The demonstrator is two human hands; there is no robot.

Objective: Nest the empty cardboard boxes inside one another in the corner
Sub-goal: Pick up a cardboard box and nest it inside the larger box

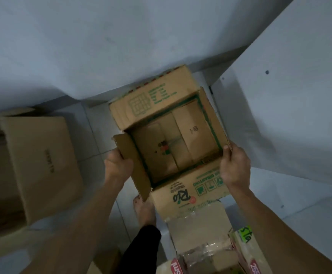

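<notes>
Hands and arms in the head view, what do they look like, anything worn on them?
Both the left hand and the right hand are bare: no gloves, and no rings, watch or bracelet that can be made out. The forearms are bare too, with no sleeves reaching into view. The picture is dim and slightly blurred, so small marks cannot be told.

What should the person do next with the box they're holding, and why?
Probably lower the green-printed box to the floor by the wall corner, open side up. Both the left hand and the right hand have a grip on its flaps, it looks empty inside, and the plain box at the left is not nested yet.
</notes>
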